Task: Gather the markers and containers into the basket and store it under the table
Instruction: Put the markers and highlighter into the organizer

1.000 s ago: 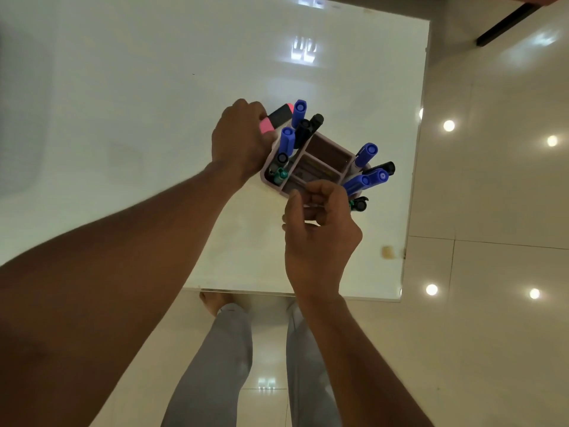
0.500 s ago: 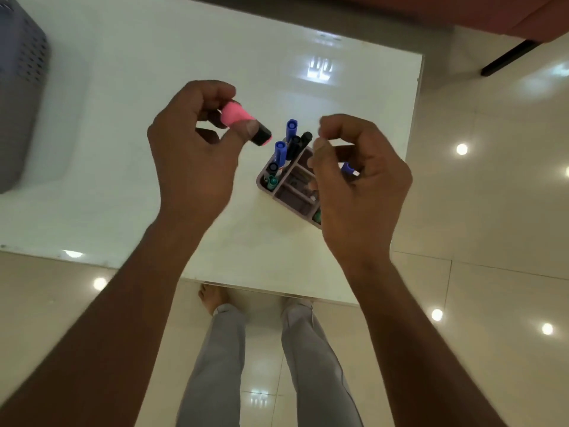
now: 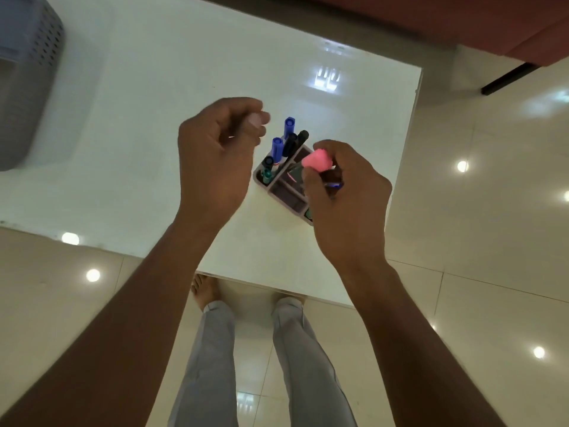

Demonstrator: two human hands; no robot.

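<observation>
A grey divided organizer [image 3: 278, 188] stands on the white table [image 3: 154, 118], near its right side. Blue and black markers [image 3: 288, 140] stand upright in its far-left compartment, with green ones low beside them. My right hand [image 3: 345, 204] hovers over the organizer's right part and pinches a pink highlighter [image 3: 317, 160]; a blue marker tip shows under its fingers. My left hand [image 3: 215, 161] floats left of the organizer with fingers loosely curled and nothing in it. A grey perforated basket [image 3: 24, 75] sits at the table's far-left corner.
The table's near edge runs just above my feet and grey trouser legs [image 3: 246, 349]. Glossy tiled floor [image 3: 477, 241] lies to the right and front. A dark red sofa [image 3: 462, 23] stands beyond the table at the top right.
The pink highlighter has passed from my left hand to my right hand, which now holds it over the organizer. My left hand has let go and drawn back slightly.
</observation>
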